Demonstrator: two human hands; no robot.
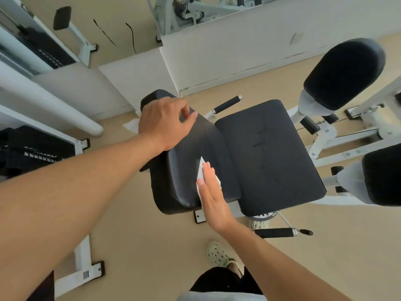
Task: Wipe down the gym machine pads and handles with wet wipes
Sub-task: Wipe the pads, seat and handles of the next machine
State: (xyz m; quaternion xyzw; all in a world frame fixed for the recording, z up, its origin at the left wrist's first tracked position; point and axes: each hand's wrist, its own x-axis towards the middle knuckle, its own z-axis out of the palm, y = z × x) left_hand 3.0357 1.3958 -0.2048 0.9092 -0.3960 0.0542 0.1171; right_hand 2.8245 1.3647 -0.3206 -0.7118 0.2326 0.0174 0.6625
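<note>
- The seat pad [269,153], a dark slab, lies flat on the white machine frame [338,133]; its long axis runs from upper left to lower right of the view.
- The back pad [184,170] adjoins the seat's left edge, its length running top to bottom of the view.
- The left hand [161,122] rests on the back pad's upper end, fingers curled over its edge, gripping it.
- The right hand [211,192], fingers straight, presses flat on the wet wipe.
- The wet wipe [200,170], white and crumpled, lies on the back pad's lower part, near the seat junction.
</note>
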